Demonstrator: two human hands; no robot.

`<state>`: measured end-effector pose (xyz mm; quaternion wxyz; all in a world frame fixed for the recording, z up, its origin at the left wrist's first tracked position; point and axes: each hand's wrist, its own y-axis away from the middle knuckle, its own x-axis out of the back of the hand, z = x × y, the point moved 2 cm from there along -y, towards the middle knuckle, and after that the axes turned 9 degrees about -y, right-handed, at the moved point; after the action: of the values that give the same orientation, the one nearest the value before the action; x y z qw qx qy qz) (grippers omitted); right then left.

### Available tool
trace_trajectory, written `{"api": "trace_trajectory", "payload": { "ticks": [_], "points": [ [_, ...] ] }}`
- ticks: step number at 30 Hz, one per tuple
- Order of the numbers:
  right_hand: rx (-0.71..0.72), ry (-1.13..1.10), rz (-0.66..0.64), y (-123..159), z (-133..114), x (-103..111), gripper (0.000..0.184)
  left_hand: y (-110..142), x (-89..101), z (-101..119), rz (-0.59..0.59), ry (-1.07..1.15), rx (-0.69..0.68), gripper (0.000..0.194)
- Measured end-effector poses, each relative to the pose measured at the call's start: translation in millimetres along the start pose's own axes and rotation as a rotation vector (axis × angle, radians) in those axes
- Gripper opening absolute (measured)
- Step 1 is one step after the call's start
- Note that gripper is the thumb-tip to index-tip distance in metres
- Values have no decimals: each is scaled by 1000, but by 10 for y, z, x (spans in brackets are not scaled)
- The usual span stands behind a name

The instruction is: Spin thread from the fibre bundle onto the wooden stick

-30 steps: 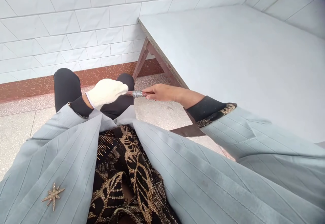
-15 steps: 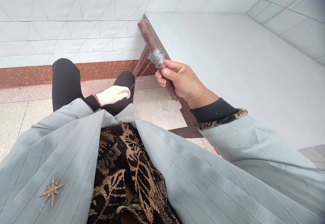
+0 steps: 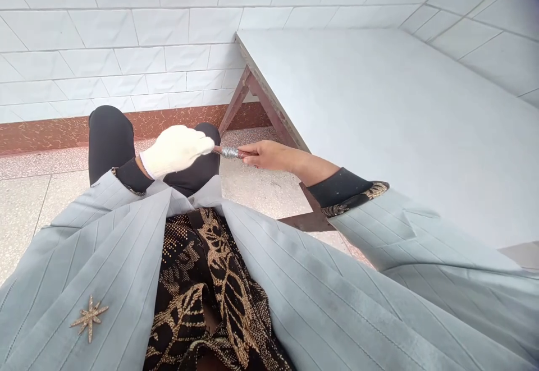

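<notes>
My right hand (image 3: 272,155) is bare and grips one end of a brown wooden stick (image 3: 245,154), which lies nearly level in front of my knees. Silvery thin wire (image 3: 229,152) is wound in a coil around the stick's middle. The stick's other end meets the fingertips of my left hand (image 3: 179,147), which wears a white knit glove. Those gloved fingers are closed; the loose strand of wire that ran to them a moment ago cannot be made out now. Whether they also hold the stick's tip is hidden.
A pale table top (image 3: 379,107) with a brown frame (image 3: 269,107) stands close on the right. White wall tiles (image 3: 162,26) rise ahead above a reddish-brown skirting (image 3: 46,135). My dark-clothed knee (image 3: 110,141) is beside the left hand, over a speckled floor (image 3: 261,188).
My right hand has lowered and swung the stick left, from upright-slanting to nearly level. The gloved left hand has come up a little, and the gap between it and the coil has closed.
</notes>
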<state>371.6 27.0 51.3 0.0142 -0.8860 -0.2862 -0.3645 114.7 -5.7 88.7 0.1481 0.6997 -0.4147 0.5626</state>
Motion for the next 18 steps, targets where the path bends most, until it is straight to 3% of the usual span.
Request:
{"api": "trace_trajectory", "payload": {
  "ticks": [5, 8, 10, 13, 15, 18],
  "points": [
    [114, -65, -430, 109, -142, -153, 39, -115, -42, -191, 57, 142, 129, 25],
    [202, -177, -487, 171, -217, -163, 46, -185, -248, -213, 46, 229, 225, 28],
    [312, -301, -346, 193, -271, -118, 45, -194, -416, -143, -22, 347, 254, 29],
    [431, -526, 68, 187, -283, 4, 35, -155, -602, 57, -164, 548, 132, 28],
    [385, -602, 265, 144, -220, 59, 27, -115, -646, 146, -192, 566, 83, 28],
    [220, -573, 346, 42, -85, 86, 21, -69, -624, 147, -159, 377, 84, 28]
  ]
}}
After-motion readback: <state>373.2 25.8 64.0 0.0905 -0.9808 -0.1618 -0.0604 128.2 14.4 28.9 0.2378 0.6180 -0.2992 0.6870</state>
